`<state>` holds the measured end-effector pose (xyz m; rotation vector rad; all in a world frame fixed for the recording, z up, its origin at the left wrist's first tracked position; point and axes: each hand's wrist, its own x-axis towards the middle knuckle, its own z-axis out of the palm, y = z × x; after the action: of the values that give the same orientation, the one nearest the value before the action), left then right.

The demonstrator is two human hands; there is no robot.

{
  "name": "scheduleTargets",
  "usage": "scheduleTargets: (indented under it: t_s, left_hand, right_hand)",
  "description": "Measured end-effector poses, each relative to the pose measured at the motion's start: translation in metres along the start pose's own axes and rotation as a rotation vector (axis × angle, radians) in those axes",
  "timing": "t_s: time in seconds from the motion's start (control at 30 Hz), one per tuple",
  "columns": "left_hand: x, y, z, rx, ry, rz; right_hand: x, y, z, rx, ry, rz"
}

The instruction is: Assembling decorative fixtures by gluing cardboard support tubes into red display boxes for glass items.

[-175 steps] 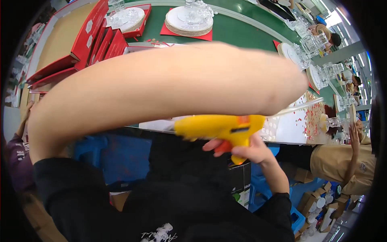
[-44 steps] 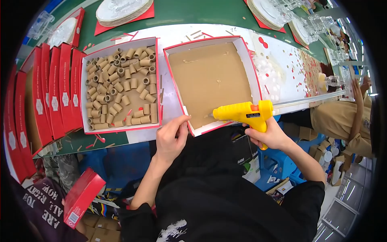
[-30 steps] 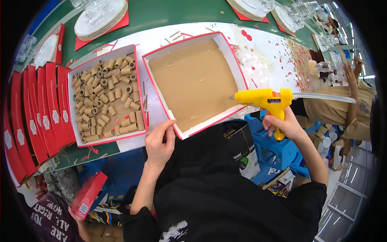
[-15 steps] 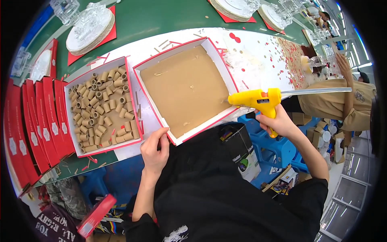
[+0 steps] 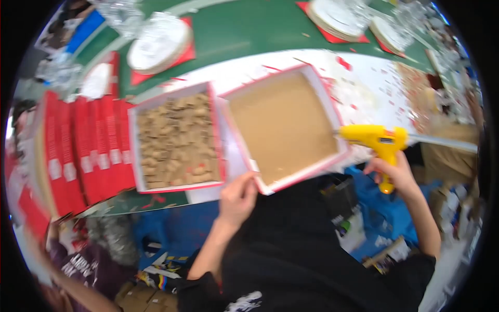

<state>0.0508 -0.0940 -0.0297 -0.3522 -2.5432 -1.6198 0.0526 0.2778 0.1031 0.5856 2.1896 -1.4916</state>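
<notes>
A shallow tray-like box [image 5: 283, 122] with white walls, red edges and a brown cardboard bottom lies open in front of me, turned at a slant. My left hand [image 5: 237, 200] pinches its near left corner between thumb and fingers. In my right hand [image 5: 397, 174] is a yellow hot glue gun [image 5: 371, 136], its nozzle by the box's right wall. A long, clear glue stick [image 5: 444, 143] sticks out of the gun's back. Left of this box stands a similar box [image 5: 222, 169] full of short brown cardboard tubes [image 5: 176, 138]. Motion blur hides fine detail.
Red boxes [image 5: 93, 151] stand in a row at the left. Beyond, stacks of white discs [image 5: 158, 44] rest on red sheets. Red scraps [image 5: 344, 63] litter the white table sheet. Blue stools [image 5: 371, 200] stand below right. Another person [image 5: 88, 265] is at lower left.
The whole view has shifted, so the boxes and my hands appear farther right. My hands keep their holds. The person at lower left has raised a red box toward the row.
</notes>
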Motion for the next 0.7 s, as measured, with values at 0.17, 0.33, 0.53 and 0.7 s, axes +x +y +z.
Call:
scheduleTargets:
  t_s: [0.17, 0.33, 0.53, 0.7]
  left_hand:
    - [0.006, 0.01, -0.011, -0.107, -0.226, -0.149]
    - [0.031, 0.051, -0.057, -0.021, -0.246, -0.105]
    - [0.213, 0.034, -0.105, 0.045, 0.312, 0.173]
    - [0.362, -0.057, -0.177, -0.092, 0.602, -0.169]
  right_hand:
    - [0.062, 0.049, -0.071, 0.429, 0.142, -0.171]
    - [0.113, 0.137, -0.129, -0.054, 0.445, -0.1]
    - [0.113, 0.2, -0.12, -0.386, 0.624, -0.517]
    - [0.125, 0.175, -0.096, -0.362, 0.869, -0.693]
